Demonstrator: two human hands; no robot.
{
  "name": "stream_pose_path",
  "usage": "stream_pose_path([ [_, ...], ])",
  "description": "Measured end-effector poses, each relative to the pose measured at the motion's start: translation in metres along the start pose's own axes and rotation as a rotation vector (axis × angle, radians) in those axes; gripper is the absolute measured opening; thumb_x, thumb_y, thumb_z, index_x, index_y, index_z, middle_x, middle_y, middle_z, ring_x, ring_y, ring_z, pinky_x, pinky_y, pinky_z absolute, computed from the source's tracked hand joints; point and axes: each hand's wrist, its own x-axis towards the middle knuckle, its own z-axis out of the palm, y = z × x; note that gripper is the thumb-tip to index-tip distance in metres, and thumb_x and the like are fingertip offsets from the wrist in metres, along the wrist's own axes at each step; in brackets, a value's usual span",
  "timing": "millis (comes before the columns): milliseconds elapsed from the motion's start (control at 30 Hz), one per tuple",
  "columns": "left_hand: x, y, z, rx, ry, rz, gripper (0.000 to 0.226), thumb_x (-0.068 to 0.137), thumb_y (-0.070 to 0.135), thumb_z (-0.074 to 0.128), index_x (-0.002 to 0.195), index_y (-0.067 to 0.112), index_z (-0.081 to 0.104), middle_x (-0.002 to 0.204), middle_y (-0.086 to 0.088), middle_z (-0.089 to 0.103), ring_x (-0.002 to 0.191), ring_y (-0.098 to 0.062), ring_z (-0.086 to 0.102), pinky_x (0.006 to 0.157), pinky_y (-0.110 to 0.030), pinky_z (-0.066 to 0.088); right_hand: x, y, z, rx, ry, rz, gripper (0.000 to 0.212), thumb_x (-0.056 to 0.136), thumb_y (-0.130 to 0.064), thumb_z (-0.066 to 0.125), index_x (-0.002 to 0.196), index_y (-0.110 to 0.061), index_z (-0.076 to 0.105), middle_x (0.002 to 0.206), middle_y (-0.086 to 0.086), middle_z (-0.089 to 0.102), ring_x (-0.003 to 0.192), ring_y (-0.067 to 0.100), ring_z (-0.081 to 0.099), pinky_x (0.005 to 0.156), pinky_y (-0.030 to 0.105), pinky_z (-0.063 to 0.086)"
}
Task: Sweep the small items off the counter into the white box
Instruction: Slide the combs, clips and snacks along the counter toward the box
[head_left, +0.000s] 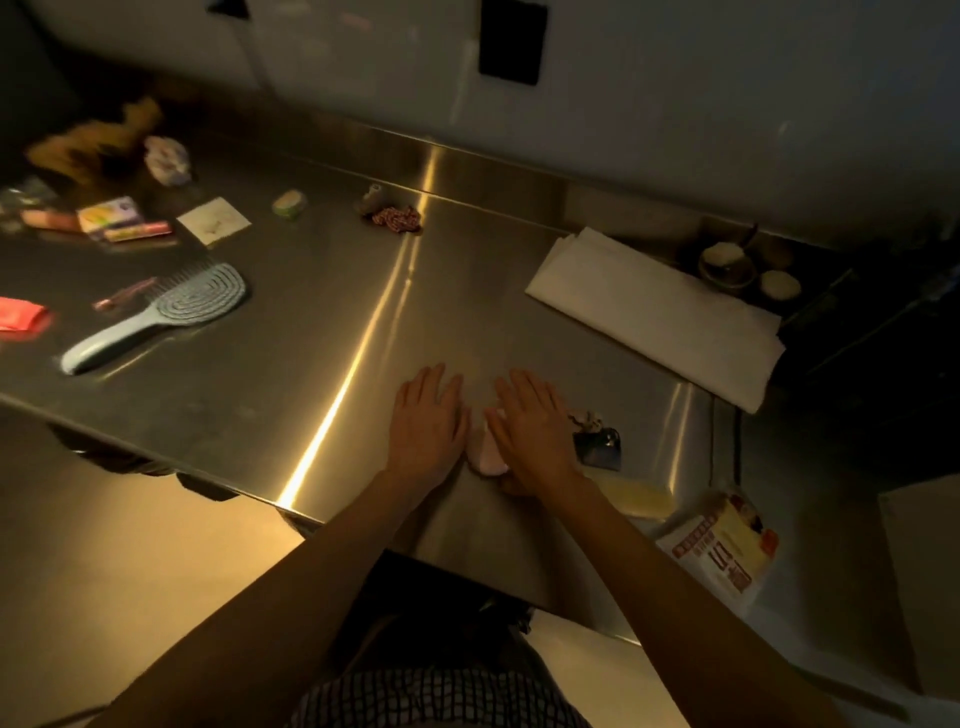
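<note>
Both hands lie flat on the steel counter (322, 332) near its front edge, fingers straight. The left hand (428, 426) and right hand (535, 428) sit side by side, a pale pink item (485, 457) between them, touching the right palm. Just right of that hand lies a dark small item (600, 447). Farther left rests a blue hairbrush (171, 312); beyond it, a red-white scrunchie (397, 219) near the back wall. No white box can be made out with certainty.

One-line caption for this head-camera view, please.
Both hands, left and right, lie flat on the steel counter around a pale pink item, hairbrush far left.
</note>
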Motion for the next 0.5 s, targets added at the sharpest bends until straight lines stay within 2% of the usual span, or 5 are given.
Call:
stream_pose_path([
  [100, 0.014, -0.036, -0.019, 0.059, 0.025, -0.067, 0.044, 0.090, 0.033, 0.039, 0.121, 0.009, 0.059, 0.127, -0.017, 0.057, 0.117, -0.035, 0.052, 0.099, -0.047, 0.039, 0.033, -0.024, 0.004, 0.054, -0.028, -0.051, 0.053, 0.095, -0.038, 0.027, 0.128, -0.006, 0.055, 0.131, 0.018, 0.056, 0.122, 0.034, 0.051, 0.103, 0.047, 0.038],
  [167, 0.027, -0.062, -0.032, 0.087, 0.058, -0.097, 0.041, 0.088, 0.031, 0.042, 0.118, 0.008, 0.059, 0.122, -0.017, 0.058, 0.112, -0.036, 0.052, 0.095, -0.047, 0.041, 0.056, -0.039, 0.010, 0.075, -0.020, -0.074, 0.054, 0.095, -0.039, 0.026, 0.129, -0.007, 0.054, 0.130, 0.017, 0.056, 0.122, 0.032, 0.051, 0.104, 0.046, 0.038],
  [300, 0.059, -0.109, -0.052, 0.090, 0.104, -0.133, 0.034, 0.088, 0.023, 0.058, 0.117, 0.005, 0.058, 0.122, -0.020, 0.057, 0.112, -0.039, 0.052, 0.092, -0.050, 0.043, 0.108, -0.070, 0.021, 0.098, 0.051, -0.098, 0.051, 0.093, -0.036, 0.033, 0.123, -0.005, 0.059, 0.122, 0.018, 0.061, 0.117, 0.033, 0.055, 0.100, 0.046, 0.042],
  [367, 0.078, -0.131, -0.061, 0.091, 0.092, -0.142, 0.038, 0.086, 0.022, 0.063, 0.119, 0.005, 0.058, 0.124, -0.021, 0.056, 0.114, -0.039, 0.051, 0.094, -0.050, 0.043, 0.138, -0.084, 0.029, 0.093, 0.078, -0.089, 0.049, 0.091, -0.034, 0.035, 0.119, -0.004, 0.061, 0.118, 0.018, 0.063, 0.113, 0.034, 0.058, 0.098, 0.046, 0.043],
  [500, 0.116, -0.167, -0.070, 0.107, 0.032, -0.157, 0.041, 0.088, 0.026, 0.060, 0.125, 0.007, 0.055, 0.131, -0.019, 0.052, 0.122, -0.037, 0.047, 0.100, -0.050, 0.039, 0.189, -0.098, 0.042, 0.048, 0.107, -0.079, 0.046, 0.089, -0.032, 0.038, 0.115, -0.004, 0.063, 0.113, 0.016, 0.065, 0.106, 0.033, 0.060, 0.095, 0.044, 0.046],
])
